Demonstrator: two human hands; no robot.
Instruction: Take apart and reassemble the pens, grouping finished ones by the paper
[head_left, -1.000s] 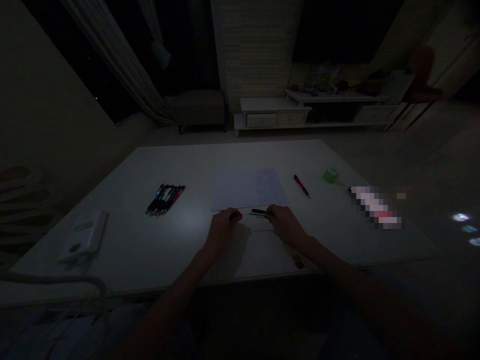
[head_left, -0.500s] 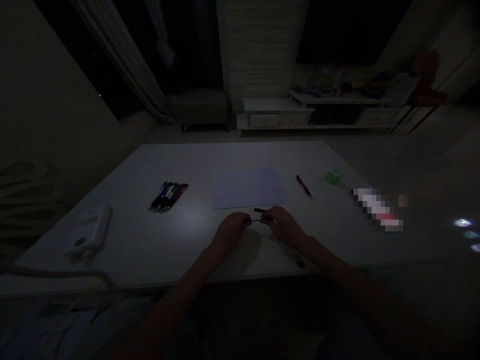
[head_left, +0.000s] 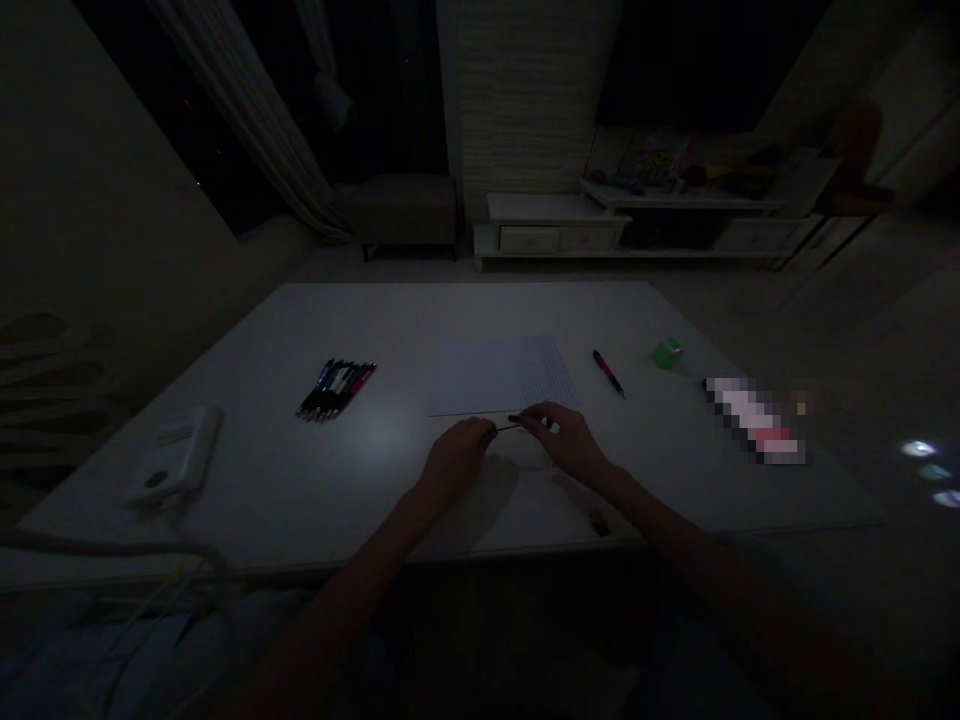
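Slim dark pen [head_left: 506,426] spans the gap between the two hands, just off the near edge of the sheet of paper [head_left: 472,378]. Left hand [head_left: 454,462] is closed on the pen's thin end, its fingertips pinched together. Right hand [head_left: 566,440] is closed on the thicker dark end. Hands are apart, linked only by the pen, and held above the white table [head_left: 465,310]. Light is poor: exact finger placement is hard to read. Cannot tell whether the pen is one piece or a barrel with a refill partly drawn out.

Handling estimate: very light, stiff and narrow, with a smooth surface, probably plastic. Offers little to grip and is likely to slip if pinched at the tip alone. Best hold is around the thicker barrel, between the thumb and two fingers. Thin section may be fragile, so bending force should be avoided.

Surroundings, relative to the sheet: bundle of pens [head_left: 336,389] lies side by side to its left, white plastic unit [head_left: 172,457] farther left. Red-and-black pen [head_left: 608,373] lies just to its right, green cube [head_left: 666,352] beyond that. Blurred object [head_left: 754,420] lies farther right, unidentifiable.
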